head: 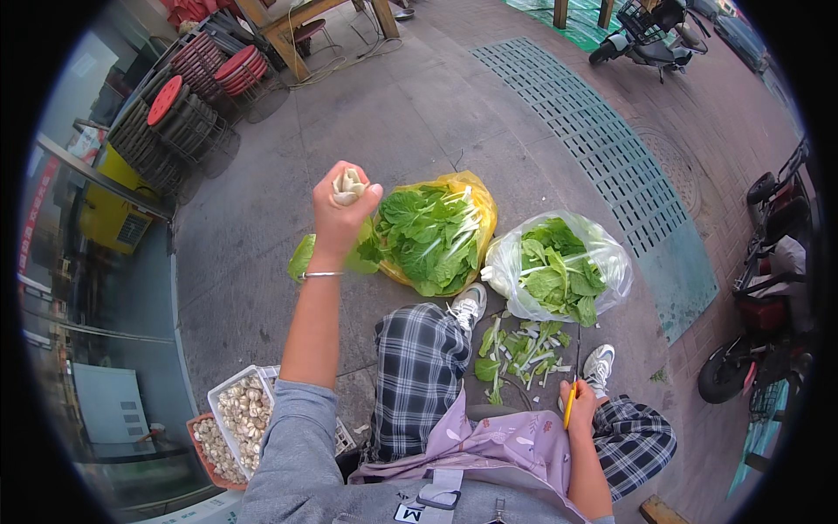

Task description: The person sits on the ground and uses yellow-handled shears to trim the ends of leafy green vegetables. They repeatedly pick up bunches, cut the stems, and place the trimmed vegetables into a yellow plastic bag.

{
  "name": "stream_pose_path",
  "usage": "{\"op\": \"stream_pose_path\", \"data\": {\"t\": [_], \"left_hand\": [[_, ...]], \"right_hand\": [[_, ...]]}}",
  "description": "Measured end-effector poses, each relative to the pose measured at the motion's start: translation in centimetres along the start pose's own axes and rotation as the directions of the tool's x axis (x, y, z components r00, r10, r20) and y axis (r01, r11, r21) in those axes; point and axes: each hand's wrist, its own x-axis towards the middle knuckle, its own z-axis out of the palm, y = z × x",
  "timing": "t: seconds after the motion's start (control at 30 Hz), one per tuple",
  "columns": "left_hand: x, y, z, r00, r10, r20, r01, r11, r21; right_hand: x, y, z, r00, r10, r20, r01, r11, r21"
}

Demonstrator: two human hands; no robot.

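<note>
My raised left hand is closed around pale vegetable stem ends, beside a yellow plastic bag full of leafy greens. Leaves partly hidden behind my forearm hang or lie near the bag's left side; I cannot tell which. Low at the right, my right hand grips a knife with a yellow handle, its thin blade pointing away from me. A clear plastic bag of greens stands to the right of the yellow one. Trimmed leaves and stem pieces lie on the ground between my feet.
A white basket of garlic bulbs and a reddish container of garlic are at lower left. Stacked stools stand by the glass front. A metal drain grating curves along the right, with a parked scooter and another vehicle beyond.
</note>
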Motion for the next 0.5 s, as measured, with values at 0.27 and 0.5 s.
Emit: {"op": "stream_pose_path", "data": {"t": [0.27, 0.5], "left_hand": [[3.3, -18.7, 12.5, 0.908, -0.314, 0.277, 0.086, 0.787, 0.611], [1.1, -34.5, 22.3, 0.919, -0.253, 0.303, -0.048, 0.689, 0.723]], "right_hand": [[4.1, -10.5, 3.0, 0.966, 0.021, 0.257, -0.143, 0.872, 0.468], [15.8, -19.6, 12.9, 0.907, -0.117, 0.405, -0.183, 0.756, 0.628]]}}
